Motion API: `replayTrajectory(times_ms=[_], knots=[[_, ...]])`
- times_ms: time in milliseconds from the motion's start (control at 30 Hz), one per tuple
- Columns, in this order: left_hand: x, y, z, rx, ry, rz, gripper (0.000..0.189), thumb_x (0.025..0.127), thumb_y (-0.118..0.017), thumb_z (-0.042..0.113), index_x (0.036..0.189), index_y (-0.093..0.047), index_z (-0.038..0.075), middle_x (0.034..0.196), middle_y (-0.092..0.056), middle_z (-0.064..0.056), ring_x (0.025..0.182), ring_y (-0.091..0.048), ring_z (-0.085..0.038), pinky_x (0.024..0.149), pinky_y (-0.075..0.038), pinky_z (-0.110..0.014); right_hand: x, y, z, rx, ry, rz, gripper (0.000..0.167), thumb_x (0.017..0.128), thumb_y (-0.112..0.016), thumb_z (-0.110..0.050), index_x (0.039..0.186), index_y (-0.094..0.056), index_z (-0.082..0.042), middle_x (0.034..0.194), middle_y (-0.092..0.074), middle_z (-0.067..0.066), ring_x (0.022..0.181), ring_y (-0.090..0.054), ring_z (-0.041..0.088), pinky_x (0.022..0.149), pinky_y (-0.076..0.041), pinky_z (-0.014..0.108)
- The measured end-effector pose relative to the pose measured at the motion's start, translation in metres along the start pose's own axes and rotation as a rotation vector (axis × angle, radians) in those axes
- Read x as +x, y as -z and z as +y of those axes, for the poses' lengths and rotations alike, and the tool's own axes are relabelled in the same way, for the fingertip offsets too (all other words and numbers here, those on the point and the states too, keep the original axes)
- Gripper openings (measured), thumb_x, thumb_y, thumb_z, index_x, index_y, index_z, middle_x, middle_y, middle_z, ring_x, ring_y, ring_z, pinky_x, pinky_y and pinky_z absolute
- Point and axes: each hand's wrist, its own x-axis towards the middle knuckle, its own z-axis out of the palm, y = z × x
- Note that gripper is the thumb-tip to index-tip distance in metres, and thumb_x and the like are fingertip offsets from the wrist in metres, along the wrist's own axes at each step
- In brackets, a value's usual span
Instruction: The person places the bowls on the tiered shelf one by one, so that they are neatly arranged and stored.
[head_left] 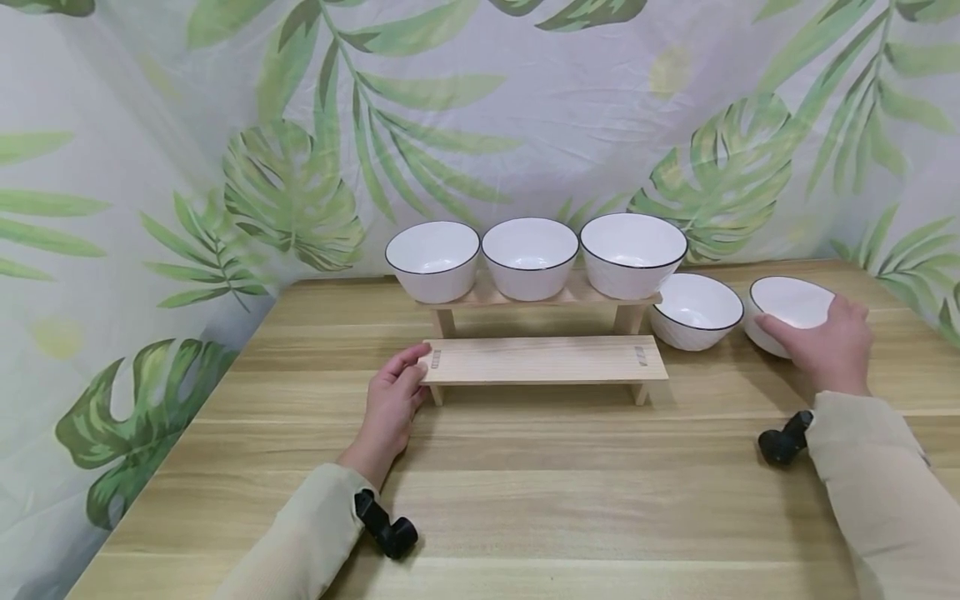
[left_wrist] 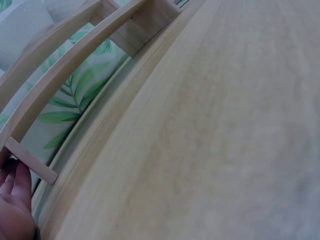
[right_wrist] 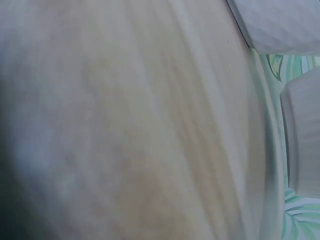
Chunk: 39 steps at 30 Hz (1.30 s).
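My left hand (head_left: 392,396) grips the left end of the lower tier of a two-tier wooden rack (head_left: 540,361), thumb on top. In the left wrist view its fingers (left_wrist: 21,182) curl at the rack's end, beside a short leg. At the far right, my right hand (head_left: 836,346) holds a white dark-rimmed bowl (head_left: 791,302), thumb across the near side and fingers at the right side. A similar bowl (head_left: 697,304) stands just left of it. The right wrist view shows a textured bowl (right_wrist: 282,25) and another bowl (right_wrist: 305,135); the right hand is out of that view.
Three matching bowls, left (head_left: 435,258), middle (head_left: 530,258) and right (head_left: 633,250), sit in a row on the rack's upper tier. Everything stands on a wood-grain table (head_left: 555,500). Behind it hangs a leaf-print cloth (head_left: 555,108).
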Motion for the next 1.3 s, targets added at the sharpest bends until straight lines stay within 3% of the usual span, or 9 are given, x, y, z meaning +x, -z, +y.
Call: replayTrajectory(times_ms=[167, 467, 667, 867, 967, 1300], knots=[[0.0, -0.001, 0.001, 0.005, 0.0, -0.002, 0.035, 0.09, -0.046, 0.004, 0.124, -0.053, 0.001, 0.124, -0.051, -0.004, 0.088, -0.055, -0.006, 0.071, -0.045, -0.021, -0.001, 0.003, -0.002, 0.032, 0.023, 0.049, 0.091, 0.074, -0.07, -0.041, 0.131, -0.029, 0.017, 0.128, -0.028, 0.033, 0.111, -0.033, 0.05, 0.089, -0.032, 0.057], [0.001, -0.001, 0.001, 0.002, -0.001, -0.011, 0.036, 0.09, -0.045, 0.003, 0.125, -0.052, 0.0, 0.122, -0.051, -0.004, 0.085, -0.055, -0.006, 0.07, -0.044, -0.021, 0.0, 0.012, -0.008, 0.055, 0.037, 0.076, 0.09, 0.074, -0.07, -0.04, 0.134, -0.029, 0.012, 0.129, -0.03, 0.028, 0.111, -0.033, 0.049, 0.089, -0.031, 0.055], [0.0, 0.0, 0.001, -0.012, -0.006, -0.009, 0.036, 0.09, -0.045, 0.003, 0.125, -0.052, -0.001, 0.122, -0.051, -0.005, 0.086, -0.054, -0.006, 0.069, -0.045, -0.02, -0.001, 0.019, -0.019, 0.043, 0.108, 0.125, 0.081, 0.073, -0.071, -0.038, 0.13, -0.037, 0.008, 0.125, -0.035, 0.027, 0.106, -0.037, 0.045, 0.08, -0.028, 0.049], [0.0, 0.0, 0.0, -0.006, -0.006, -0.013, 0.035, 0.09, -0.046, 0.004, 0.125, -0.052, 0.0, 0.125, -0.05, -0.004, 0.087, -0.054, -0.006, 0.07, -0.045, -0.02, -0.003, 0.031, -0.035, -0.005, 0.13, 0.097, 0.082, 0.074, -0.069, -0.039, 0.128, -0.036, 0.014, 0.123, -0.036, 0.031, 0.1, -0.038, 0.047, 0.074, -0.029, 0.046], [0.0, 0.0, 0.0, -0.006, -0.005, -0.009, 0.035, 0.09, -0.046, 0.004, 0.124, -0.053, 0.0, 0.123, -0.051, -0.004, 0.086, -0.055, -0.006, 0.07, -0.044, -0.02, -0.005, 0.037, -0.043, 0.005, 0.117, 0.08, 0.085, 0.074, -0.068, -0.04, 0.132, -0.034, 0.012, 0.125, -0.036, 0.031, 0.102, -0.037, 0.047, 0.077, -0.031, 0.047], [0.0, 0.001, -0.001, -0.007, -0.006, -0.008, 0.034, 0.091, -0.046, 0.004, 0.124, -0.053, 0.001, 0.12, -0.052, -0.003, 0.084, -0.055, -0.006, 0.069, -0.044, -0.02, -0.017, 0.059, -0.074, 0.059, 0.082, 0.076, 0.075, 0.074, -0.069, -0.042, 0.126, -0.038, 0.002, 0.115, -0.043, 0.03, 0.097, -0.038, 0.037, 0.068, -0.03, 0.032]])
